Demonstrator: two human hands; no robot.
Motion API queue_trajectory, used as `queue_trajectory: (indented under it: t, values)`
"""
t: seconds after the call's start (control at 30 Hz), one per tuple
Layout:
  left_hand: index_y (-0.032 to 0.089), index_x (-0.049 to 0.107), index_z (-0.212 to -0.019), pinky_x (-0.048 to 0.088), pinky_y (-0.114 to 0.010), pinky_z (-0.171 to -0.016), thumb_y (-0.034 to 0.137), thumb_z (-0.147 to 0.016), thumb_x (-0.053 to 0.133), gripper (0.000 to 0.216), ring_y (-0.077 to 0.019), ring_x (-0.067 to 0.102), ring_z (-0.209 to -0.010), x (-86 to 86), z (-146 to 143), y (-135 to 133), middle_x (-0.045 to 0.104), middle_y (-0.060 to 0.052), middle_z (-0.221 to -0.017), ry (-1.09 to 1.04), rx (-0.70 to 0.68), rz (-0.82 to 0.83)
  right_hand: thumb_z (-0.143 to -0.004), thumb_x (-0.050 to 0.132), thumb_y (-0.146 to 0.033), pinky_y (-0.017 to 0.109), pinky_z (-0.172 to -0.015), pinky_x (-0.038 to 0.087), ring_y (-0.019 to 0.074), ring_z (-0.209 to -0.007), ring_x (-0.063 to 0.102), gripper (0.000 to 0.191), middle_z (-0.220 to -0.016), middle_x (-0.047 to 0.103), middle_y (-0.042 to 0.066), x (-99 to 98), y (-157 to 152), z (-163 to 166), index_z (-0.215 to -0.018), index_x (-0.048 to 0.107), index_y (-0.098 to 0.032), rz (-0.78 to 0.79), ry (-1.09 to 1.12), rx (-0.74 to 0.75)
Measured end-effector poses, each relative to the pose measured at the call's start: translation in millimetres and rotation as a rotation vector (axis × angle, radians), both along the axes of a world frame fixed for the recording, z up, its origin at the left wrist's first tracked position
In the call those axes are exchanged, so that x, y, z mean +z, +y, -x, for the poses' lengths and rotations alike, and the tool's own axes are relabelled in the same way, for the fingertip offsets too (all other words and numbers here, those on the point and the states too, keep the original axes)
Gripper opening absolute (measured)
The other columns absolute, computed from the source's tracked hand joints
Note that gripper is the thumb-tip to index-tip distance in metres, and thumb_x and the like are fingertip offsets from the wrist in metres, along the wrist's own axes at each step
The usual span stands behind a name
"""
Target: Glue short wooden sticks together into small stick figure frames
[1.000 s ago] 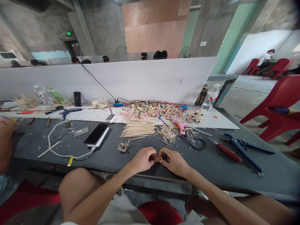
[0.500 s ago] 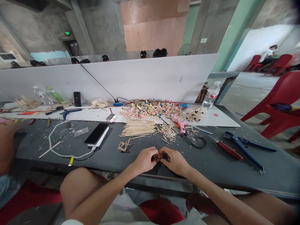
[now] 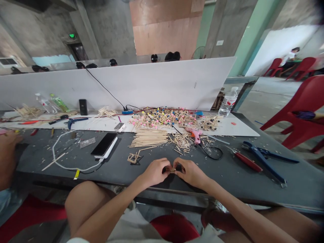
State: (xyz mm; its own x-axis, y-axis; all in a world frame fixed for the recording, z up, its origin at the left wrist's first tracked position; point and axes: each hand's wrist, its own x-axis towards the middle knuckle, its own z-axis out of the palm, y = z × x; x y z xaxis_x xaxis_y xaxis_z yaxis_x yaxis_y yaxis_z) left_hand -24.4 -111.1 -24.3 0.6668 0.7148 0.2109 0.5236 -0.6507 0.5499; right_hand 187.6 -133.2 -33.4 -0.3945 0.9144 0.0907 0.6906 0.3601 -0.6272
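My left hand (image 3: 155,172) and my right hand (image 3: 190,172) meet over the near edge of the dark grey table (image 3: 227,179). Both pinch the ends of a short piece of wooden stick (image 3: 172,169) held between their fingertips. Just left of my hands lies a small stick frame (image 3: 134,157). Beyond them lie a neat bundle of thin wooden sticks (image 3: 149,138) and a scatter of cut stick bits (image 3: 182,141).
A pink glue gun (image 3: 193,134), red-handled cutters (image 3: 244,161) and blue-handled pliers (image 3: 263,158) lie to the right. A phone on a power bank (image 3: 104,145) with a white cable lies to the left. Another person's arm (image 3: 7,155) rests at the far left. A white partition (image 3: 152,84) backs the table.
My hands have shifted slightly away from me on the table, still pinched together on the short stick. Nothing else has moved.
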Motion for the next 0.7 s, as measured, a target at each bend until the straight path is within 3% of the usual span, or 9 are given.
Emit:
queue_trajectory:
  t: [0.7]
  values:
    - [0.019,0.065,-0.085,0.04,-0.021,-0.064,0.007,-0.074,0.067,0.016,-0.0119,0.057,-0.07,7.6,9.9,3.1,0.063,0.0,-0.084,0.023,0.012,0.077,-0.078,0.064,-0.02,0.023,-0.057,0.033,0.0119,-0.057,0.053,0.017,-0.063,0.053,-0.006,3.2,-0.5,-5.2,-0.094,0.058,-0.022,0.03,0.015,-0.015]
